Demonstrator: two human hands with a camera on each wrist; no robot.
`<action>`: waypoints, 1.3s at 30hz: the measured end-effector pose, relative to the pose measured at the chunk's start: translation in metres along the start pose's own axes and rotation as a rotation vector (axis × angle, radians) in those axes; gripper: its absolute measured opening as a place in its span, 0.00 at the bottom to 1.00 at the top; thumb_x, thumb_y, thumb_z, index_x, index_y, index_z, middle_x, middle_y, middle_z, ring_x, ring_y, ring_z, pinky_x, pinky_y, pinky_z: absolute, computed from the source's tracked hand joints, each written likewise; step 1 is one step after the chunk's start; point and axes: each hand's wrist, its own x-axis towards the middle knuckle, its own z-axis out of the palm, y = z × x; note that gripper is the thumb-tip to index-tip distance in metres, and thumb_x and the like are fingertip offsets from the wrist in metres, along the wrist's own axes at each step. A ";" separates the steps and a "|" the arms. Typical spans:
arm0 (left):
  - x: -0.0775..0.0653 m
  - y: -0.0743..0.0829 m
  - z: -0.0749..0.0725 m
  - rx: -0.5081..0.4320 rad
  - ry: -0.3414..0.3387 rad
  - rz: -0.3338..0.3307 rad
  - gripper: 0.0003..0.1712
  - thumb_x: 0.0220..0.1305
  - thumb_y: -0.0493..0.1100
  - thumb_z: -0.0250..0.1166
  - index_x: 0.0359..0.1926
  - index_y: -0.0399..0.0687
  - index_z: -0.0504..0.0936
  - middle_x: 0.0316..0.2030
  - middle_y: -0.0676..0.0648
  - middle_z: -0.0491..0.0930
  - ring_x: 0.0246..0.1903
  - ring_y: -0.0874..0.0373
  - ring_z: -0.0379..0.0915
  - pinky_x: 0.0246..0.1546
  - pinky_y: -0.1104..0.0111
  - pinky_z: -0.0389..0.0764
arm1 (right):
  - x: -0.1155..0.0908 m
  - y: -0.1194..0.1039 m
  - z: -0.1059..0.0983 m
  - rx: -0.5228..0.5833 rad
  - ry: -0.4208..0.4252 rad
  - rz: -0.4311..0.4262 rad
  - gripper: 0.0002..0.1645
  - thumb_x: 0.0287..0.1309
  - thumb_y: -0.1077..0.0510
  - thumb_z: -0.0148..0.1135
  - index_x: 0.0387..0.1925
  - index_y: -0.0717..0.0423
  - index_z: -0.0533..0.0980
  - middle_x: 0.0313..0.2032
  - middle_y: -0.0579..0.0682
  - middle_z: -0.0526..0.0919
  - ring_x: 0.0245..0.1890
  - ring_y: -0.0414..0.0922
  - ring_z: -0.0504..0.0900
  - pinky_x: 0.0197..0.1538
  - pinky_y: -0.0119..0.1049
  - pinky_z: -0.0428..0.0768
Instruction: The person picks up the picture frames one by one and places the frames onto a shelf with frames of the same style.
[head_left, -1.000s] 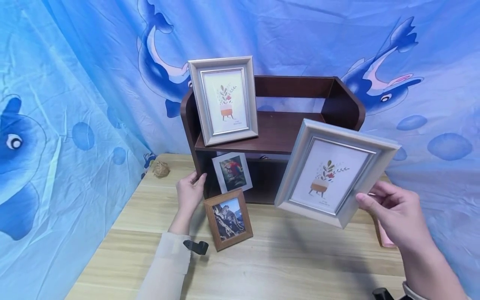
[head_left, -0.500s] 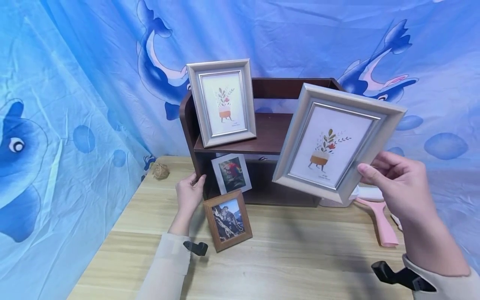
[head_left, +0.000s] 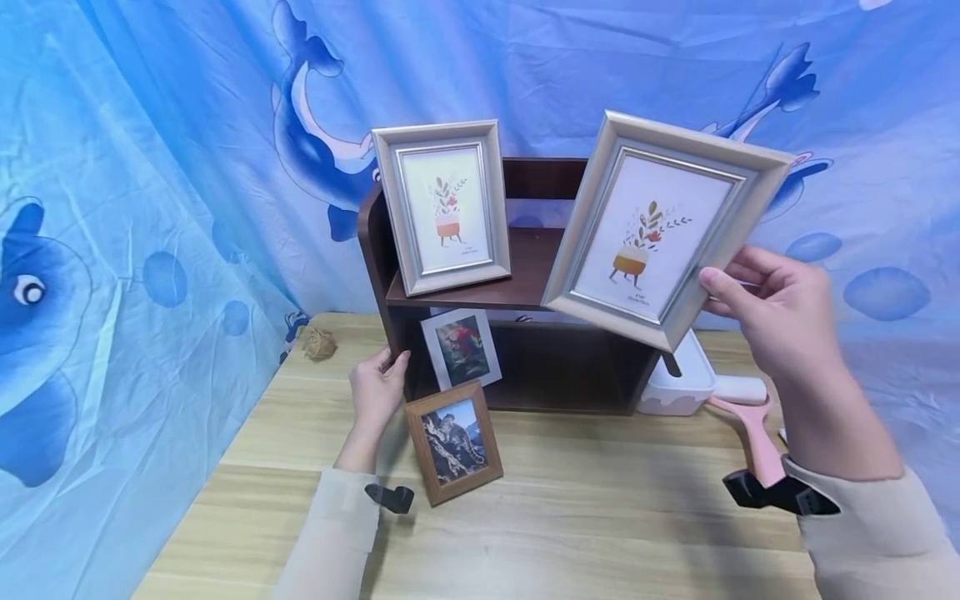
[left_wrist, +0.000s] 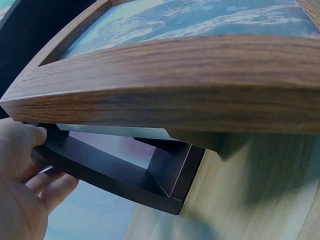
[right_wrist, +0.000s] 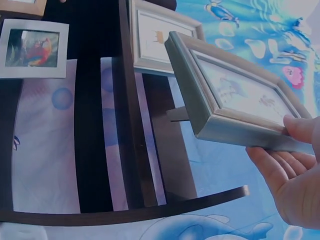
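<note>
My right hand [head_left: 787, 321] pinches the right edge of a silver-grey picture frame [head_left: 663, 229], thumb in front and fingers behind. It is held tilted in front of the upper right of a dark brown shelf [head_left: 562, 367]; the right wrist view shows a stand leg [right_wrist: 177, 115] behind it. My left hand [head_left: 375, 387] grips the shelf's left side panel [left_wrist: 105, 175]. A matching silver-grey frame [head_left: 450, 208] stands at the upper shelf's left. Below it, a white frame [head_left: 460, 348] with a parrot picture leans inside, and a wooden frame [head_left: 455, 442] with a leopard picture stands in front.
Right of the shelf are a white bin [head_left: 678, 387] and a pink-handled lint roller [head_left: 761, 442]. A twine ball [head_left: 318, 342] lies at the back left of the wooden table [head_left: 585, 533]. Blue dolphin-print cloth [head_left: 600, 75] hangs behind.
My right hand has raised the silver-grey frame from beside the lower shelf to the upper shelf's height, uncovering the bin and lint roller. My left hand keeps its place on the shelf's side.
</note>
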 end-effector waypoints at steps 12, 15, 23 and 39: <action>-0.003 0.001 0.000 -0.007 -0.018 0.024 0.10 0.57 0.37 0.66 0.40 0.36 0.85 0.34 0.35 0.84 0.32 0.47 0.83 0.30 0.73 0.83 | 0.041 0.014 0.019 -0.214 0.056 0.139 0.29 0.54 0.55 0.65 0.58 0.59 0.73 0.45 0.51 0.84 0.38 0.36 0.84 0.37 0.26 0.82; -0.002 0.001 -0.001 -0.008 -0.009 0.027 0.10 0.57 0.37 0.67 0.40 0.36 0.85 0.34 0.35 0.84 0.31 0.47 0.83 0.30 0.72 0.83 | 0.049 0.018 0.025 -0.228 0.063 0.159 0.29 0.55 0.54 0.64 0.58 0.59 0.72 0.48 0.56 0.82 0.40 0.38 0.83 0.37 0.26 0.81; -0.001 0.003 -0.003 0.004 -0.015 0.014 0.10 0.58 0.38 0.66 0.39 0.38 0.85 0.34 0.36 0.84 0.32 0.49 0.84 0.30 0.72 0.83 | 0.060 0.024 0.039 -0.423 0.128 0.170 0.28 0.58 0.51 0.62 0.59 0.55 0.73 0.50 0.59 0.80 0.43 0.43 0.83 0.40 0.30 0.82; -0.001 0.002 -0.003 -0.006 -0.014 0.024 0.11 0.59 0.39 0.66 0.41 0.36 0.85 0.35 0.35 0.83 0.32 0.48 0.83 0.30 0.74 0.83 | 0.059 0.047 0.065 -0.547 0.330 0.043 0.20 0.61 0.52 0.59 0.54 0.49 0.77 0.44 0.52 0.85 0.37 0.38 0.84 0.43 0.28 0.82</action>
